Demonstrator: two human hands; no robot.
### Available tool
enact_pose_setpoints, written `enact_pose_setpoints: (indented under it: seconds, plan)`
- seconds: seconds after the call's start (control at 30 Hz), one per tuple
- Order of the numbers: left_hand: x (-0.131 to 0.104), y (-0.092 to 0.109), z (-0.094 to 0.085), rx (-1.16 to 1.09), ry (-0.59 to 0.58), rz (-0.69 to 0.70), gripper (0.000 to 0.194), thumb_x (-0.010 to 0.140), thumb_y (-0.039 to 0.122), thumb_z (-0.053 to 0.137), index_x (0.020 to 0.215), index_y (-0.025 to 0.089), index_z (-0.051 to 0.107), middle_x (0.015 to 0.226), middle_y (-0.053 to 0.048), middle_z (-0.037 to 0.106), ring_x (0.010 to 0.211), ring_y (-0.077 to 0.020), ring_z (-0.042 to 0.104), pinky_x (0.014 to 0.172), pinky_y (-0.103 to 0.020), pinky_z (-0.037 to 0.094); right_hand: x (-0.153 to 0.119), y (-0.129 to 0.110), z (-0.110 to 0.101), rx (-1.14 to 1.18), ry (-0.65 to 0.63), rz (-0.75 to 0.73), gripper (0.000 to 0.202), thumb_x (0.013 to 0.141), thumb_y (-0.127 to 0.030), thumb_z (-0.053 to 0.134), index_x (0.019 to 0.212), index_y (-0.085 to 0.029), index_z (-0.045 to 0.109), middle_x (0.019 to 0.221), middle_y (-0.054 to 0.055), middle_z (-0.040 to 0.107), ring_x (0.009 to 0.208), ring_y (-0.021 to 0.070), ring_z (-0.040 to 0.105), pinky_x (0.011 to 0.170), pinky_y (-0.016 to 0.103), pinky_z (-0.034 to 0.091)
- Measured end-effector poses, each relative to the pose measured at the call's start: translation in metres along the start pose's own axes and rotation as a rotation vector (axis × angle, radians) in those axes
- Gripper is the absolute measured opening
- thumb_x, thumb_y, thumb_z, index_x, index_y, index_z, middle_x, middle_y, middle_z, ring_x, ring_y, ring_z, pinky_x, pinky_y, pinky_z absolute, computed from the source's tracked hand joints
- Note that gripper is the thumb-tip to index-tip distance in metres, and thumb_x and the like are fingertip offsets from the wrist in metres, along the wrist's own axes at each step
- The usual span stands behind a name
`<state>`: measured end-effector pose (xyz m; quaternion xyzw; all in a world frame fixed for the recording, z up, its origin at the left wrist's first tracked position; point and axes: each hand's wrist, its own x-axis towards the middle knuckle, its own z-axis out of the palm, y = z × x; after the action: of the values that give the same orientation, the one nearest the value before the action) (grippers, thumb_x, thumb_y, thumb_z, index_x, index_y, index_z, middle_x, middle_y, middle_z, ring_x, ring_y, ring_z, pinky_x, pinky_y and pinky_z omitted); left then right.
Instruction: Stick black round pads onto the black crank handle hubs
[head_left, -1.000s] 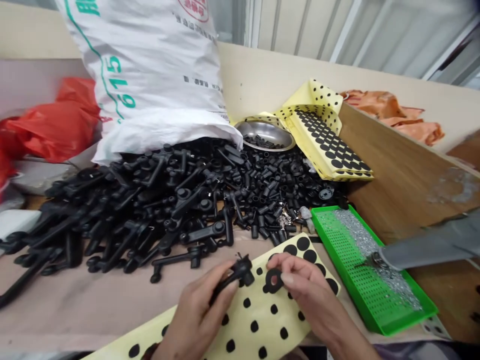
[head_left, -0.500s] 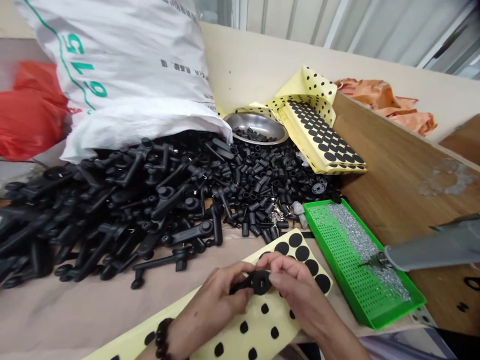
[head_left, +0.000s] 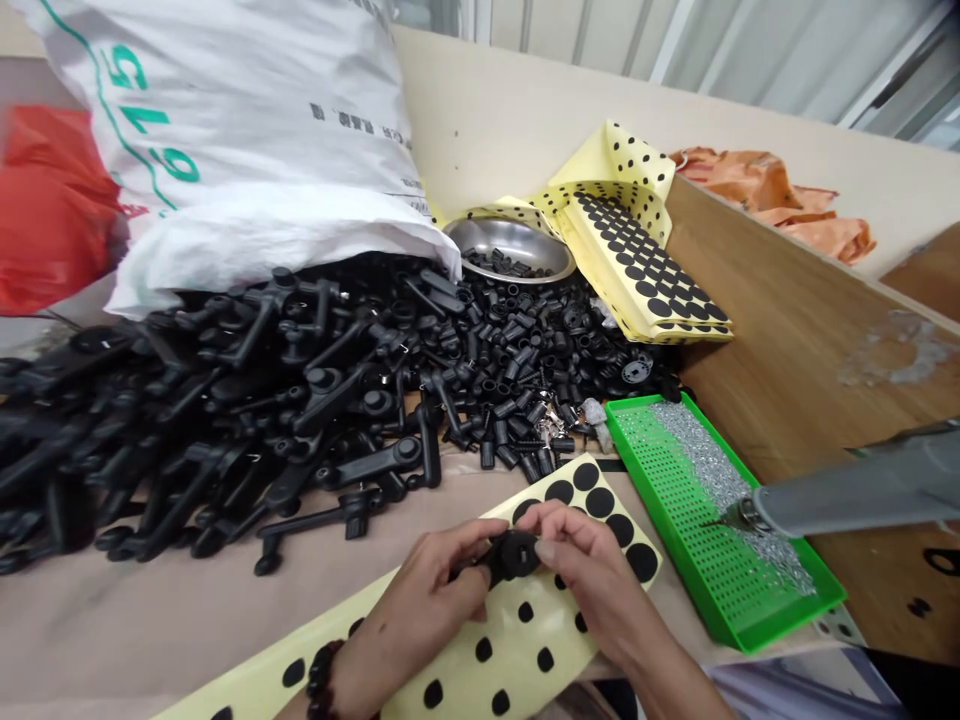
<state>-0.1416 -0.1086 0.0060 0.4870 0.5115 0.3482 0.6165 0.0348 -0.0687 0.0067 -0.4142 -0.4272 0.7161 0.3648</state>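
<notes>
Over the sheet (head_left: 457, 672), your left hand (head_left: 429, 598) holds a crank (head_left: 491, 567); your right hand (head_left: 586, 566) pinches a ring (head_left: 513, 560) against it, fingers close together.

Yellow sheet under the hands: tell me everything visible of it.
The yellow sheet looks thin, pale and slightly glossy, like paper or film. Large black discs sit at its far right end; smaller black dots are spread over the rest. It lies roughly flat on the pinkish-brown table, slanting from lower left to upper right, its near left end cut off by the frame. The left hand and right hand hide part of it; whether they touch it is unclear.
</notes>
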Motion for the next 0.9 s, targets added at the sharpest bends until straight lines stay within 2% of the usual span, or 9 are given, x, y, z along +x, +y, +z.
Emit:
enact_pose_setpoints:
  seconds: [0.2,0.5,0.63,0.77,0.9]
  plan:
    - [-0.002,0.002,0.001,0.001,0.005,0.001,0.037,0.08,0.018,0.044,0.113,0.018,0.061,0.077,-0.001,0.062,0.072,-0.0164,0.056,0.057,-0.021,0.047,-0.001,-0.001,0.001,0.03,0.008,0.012,0.017,0.064,-0.023,0.066,0.057,-0.018,0.052,0.087,0.004,0.06,0.078,0.0179,0.05,0.067,0.026,0.038]
    - [-0.001,0.005,0.002,-0.018,0.007,-0.001,0.036,0.079,0.02,0.043,0.11,0.018,0.062,0.073,-0.001,0.059,0.07,-0.0168,0.054,0.057,-0.022,0.048,-0.001,0.003,0.001,-0.022,0.024,-0.019,0.017,0.065,-0.024,0.067,0.058,-0.018,0.052,0.087,0.004,0.059,0.082,0.0192,0.051,0.07,0.027,0.038]
    - [-0.003,0.01,0.003,-0.012,0.009,-0.003,0.037,0.08,0.017,0.041,0.11,0.02,0.062,0.077,0.0,0.06,0.067,-0.0143,0.051,0.057,-0.021,0.047,0.0,0.006,0.001,-0.06,0.031,-0.037,0.017,0.065,-0.024,0.066,0.058,-0.019,0.052,0.088,0.004,0.058,0.081,0.0185,0.051,0.069,0.026,0.038]
    - [-0.004,0.015,0.004,0.046,0.051,-0.04,0.033,0.084,0.028,0.045,0.11,0.018,0.062,0.073,0.0,0.059,0.059,-0.012,0.049,0.056,-0.02,0.045,-0.001,0.006,0.001,-0.089,0.024,-0.048,0.015,0.067,-0.023,0.065,0.059,-0.018,0.053,0.088,0.003,0.057,0.079,0.0171,0.05,0.067,0.025,0.038]
    - [-0.002,0.01,0.006,0.017,0.062,-0.043,0.037,0.083,0.035,0.05,0.112,0.015,0.06,0.066,0.002,0.055,0.057,-0.012,0.047,0.054,-0.021,0.044,-0.001,0.008,0.0,-0.12,0.023,-0.07,0.014,0.068,-0.022,0.064,0.06,-0.019,0.053,0.088,0.003,0.058,0.082,0.0177,0.051,0.067,0.025,0.038]
